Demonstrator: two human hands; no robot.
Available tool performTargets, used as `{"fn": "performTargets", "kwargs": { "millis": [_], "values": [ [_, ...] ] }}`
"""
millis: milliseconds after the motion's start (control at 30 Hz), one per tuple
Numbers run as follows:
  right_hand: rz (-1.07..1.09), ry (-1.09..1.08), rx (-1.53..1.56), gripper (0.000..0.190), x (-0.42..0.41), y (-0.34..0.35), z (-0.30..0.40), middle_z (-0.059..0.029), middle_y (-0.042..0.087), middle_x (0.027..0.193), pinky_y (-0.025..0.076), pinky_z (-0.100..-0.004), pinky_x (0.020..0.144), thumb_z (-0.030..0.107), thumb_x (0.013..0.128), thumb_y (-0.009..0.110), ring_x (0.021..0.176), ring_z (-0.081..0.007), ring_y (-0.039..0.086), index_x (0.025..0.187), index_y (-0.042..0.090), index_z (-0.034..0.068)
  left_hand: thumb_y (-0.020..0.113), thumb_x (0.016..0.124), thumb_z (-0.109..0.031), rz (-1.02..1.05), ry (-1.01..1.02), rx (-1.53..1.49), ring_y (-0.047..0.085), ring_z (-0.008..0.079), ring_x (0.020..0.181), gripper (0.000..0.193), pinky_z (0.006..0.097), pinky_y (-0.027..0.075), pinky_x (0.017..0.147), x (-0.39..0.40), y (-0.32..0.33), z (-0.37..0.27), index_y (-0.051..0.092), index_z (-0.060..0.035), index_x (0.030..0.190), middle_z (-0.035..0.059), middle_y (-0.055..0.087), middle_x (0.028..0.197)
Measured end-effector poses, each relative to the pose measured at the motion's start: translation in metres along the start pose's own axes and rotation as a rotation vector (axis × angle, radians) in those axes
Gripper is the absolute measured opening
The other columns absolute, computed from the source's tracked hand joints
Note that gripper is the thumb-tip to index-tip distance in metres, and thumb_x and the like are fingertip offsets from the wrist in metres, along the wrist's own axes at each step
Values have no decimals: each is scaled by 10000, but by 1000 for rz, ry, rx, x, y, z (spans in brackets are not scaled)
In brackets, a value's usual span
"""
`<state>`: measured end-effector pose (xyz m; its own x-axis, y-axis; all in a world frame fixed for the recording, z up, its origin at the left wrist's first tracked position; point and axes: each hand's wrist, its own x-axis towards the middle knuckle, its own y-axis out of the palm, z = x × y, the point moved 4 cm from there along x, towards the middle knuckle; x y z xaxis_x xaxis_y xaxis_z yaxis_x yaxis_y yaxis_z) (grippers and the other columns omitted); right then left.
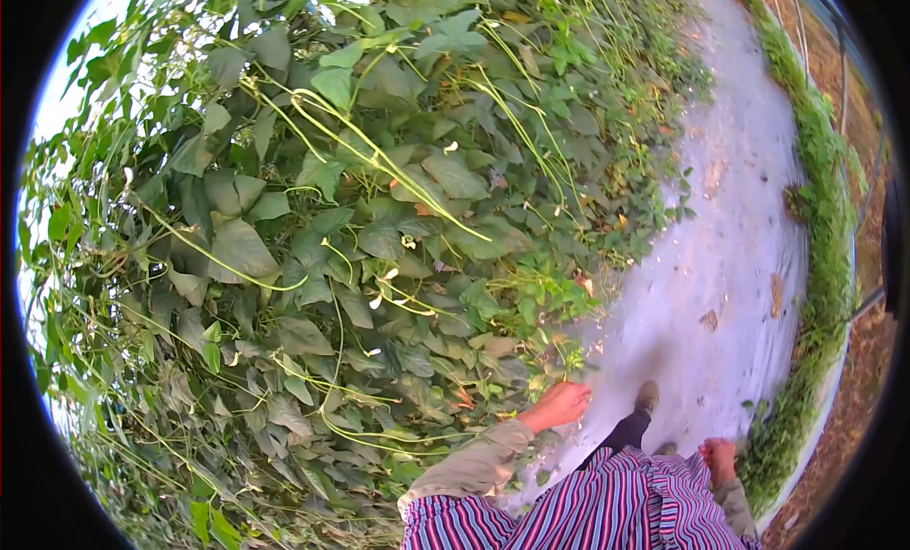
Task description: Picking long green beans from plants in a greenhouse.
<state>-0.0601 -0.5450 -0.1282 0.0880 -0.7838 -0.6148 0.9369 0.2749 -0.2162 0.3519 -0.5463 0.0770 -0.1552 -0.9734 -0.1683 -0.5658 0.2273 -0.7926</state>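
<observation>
My left hand (561, 404) is held out over the edge of the path, beside the lower leaves of the bean vines. Its fingers are bent and point away from me; nothing shows in them, though the palm side is hidden. Close to the right edge of a striped apron (597, 504) is my right hand (718, 456), its fingers curled. Whether it grips the cloth cannot be made out. Long thin yardlong bean pods (398, 171) hang from the vines, out of reach of either hand at this moment. Another long pod (220, 260) curves lower at the left.
A dense wall of bean leaves (306, 336) with white flowers (375, 302) rises at my left. Pale sheeting (718, 265) covers the path, with dry leaves (709, 320) on it. My shoe (647, 396) is ahead. A weedy strip (825, 265) and metal poles (844, 80) border the right.
</observation>
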Motion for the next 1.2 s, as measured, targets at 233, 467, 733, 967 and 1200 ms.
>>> {"fn": "performTargets", "kwargs": {
  "millis": [233,467,733,967,1200],
  "values": [
    [0,-394,73,177,103,43,-38,-142,669,729,496,-336,629,136,716,604,685,-231,636,789,696,3,504,770,-139,-41,112,16,594,381,771,239,453,467,694,50,-40,47,601,-4,942,214,617,812],
    [-74,-31,220,192,111,70,97,-152,660,675,495,-312,550,86,708,576,593,-201,625,775,648,-79,530,804,-166,-144,65,-26,596,387,786,227,442,471,696,85,-79,95,602,-9,951,207,621,816],
    [132,-523,-526,288,118,73,104,-127,653,839,477,-405,700,352,717,588,815,-318,613,832,665,99,553,802,-159,-35,55,-70,606,376,798,228,437,478,701,136,-72,91,604,-12,969,201,633,843],
    [270,-304,-1023,324,164,32,134,-97,596,1034,415,-558,806,364,837,461,1037,-310,535,1088,599,214,569,790,-157,-35,-94,-100,624,351,807,261,414,491,726,178,-66,76,629,1,989,193,647,877],
    [344,-285,-988,380,222,-48,158,-131,561,1114,447,-547,822,360,842,455,1106,-332,494,1167,549,187,571,785,-142,-125,-40,-66,639,340,798,230,400,507,727,256,-56,37,636,0,954,185,658,843]
  ]
}}
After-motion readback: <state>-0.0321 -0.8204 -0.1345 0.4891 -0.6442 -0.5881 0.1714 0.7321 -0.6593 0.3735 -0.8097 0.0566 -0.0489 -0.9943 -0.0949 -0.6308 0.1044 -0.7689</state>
